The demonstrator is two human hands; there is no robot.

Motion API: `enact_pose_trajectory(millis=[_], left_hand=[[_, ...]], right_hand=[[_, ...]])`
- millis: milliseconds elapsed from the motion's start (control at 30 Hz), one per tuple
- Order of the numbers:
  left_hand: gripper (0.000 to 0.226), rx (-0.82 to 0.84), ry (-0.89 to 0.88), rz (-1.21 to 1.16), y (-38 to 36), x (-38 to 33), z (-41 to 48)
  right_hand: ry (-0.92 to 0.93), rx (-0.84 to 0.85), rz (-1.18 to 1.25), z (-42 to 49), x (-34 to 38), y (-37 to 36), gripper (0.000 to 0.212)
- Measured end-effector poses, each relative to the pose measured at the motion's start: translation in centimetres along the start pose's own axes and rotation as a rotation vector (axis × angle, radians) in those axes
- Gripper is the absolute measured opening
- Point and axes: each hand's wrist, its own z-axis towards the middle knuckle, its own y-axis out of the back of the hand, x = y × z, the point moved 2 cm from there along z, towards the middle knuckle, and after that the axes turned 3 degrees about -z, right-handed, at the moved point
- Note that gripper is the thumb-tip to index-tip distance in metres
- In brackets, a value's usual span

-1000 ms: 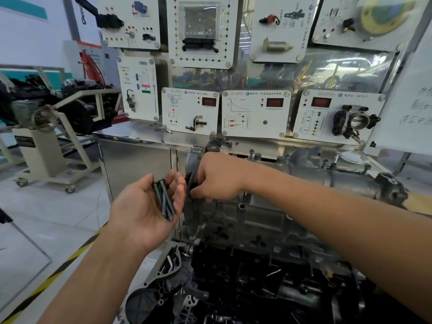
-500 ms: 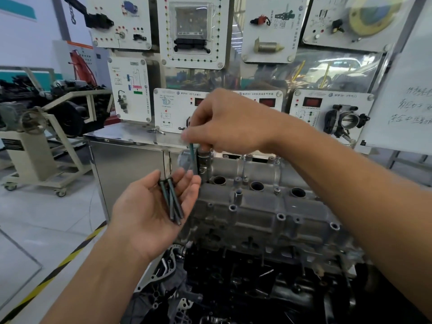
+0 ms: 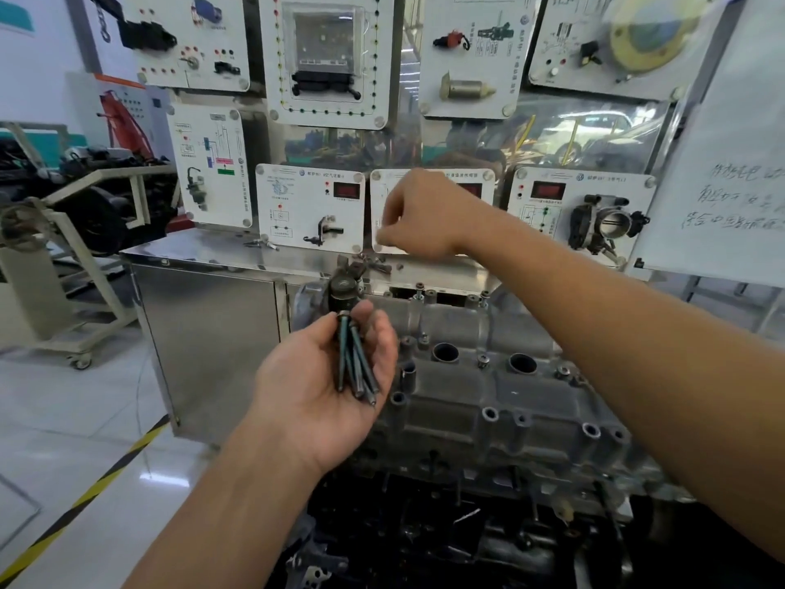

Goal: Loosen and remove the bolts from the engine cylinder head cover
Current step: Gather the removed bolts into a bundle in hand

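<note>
The grey cast cylinder head cover (image 3: 501,401) lies in the middle of the view, on top of the dark engine block. My left hand (image 3: 327,388) is held palm up over the cover's left end, its fingers curled round several long dark bolts (image 3: 354,363). A short way above the cover's far edge, my right hand (image 3: 424,216) hovers with loosely curled fingers; it is blurred and nothing shows in it. Small bolt heads (image 3: 482,361) sit between the round plug wells on the cover.
A steel cabinet (image 3: 212,329) stands behind the engine and carries white training panels (image 3: 310,206) and a throttle body (image 3: 607,225). There is an engine stand on wheels (image 3: 55,265) at the left and a handwritten board (image 3: 730,163) at the right. Yellow-black tape (image 3: 85,499) crosses the floor.
My right hand drew a long bolt out of the cover's left end, passed it to my left palm, then rose up and right with nothing in it. The left hand's bundle grew.
</note>
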Motion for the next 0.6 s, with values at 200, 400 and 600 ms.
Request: enact_pose_trajectory(millis=[200,400,600], left_hand=[[0.032,0.016,-0.023,-0.005,0.8,-0.5,0.4],[0.035,0.018,-0.029,0.053,0.6,-0.5,0.8],[0.041,0.026,0.008,0.077,0.0,-1.1,1.8]], right_hand=[[0.039,0.353,0.082,4.2,-1.9,-6.1,0.022],[0.124,0.209,0.138,5.7,-2.4,-8.1,0.008],[0.178,0.113,0.167,5.8,-2.7,-6.7,0.01]])
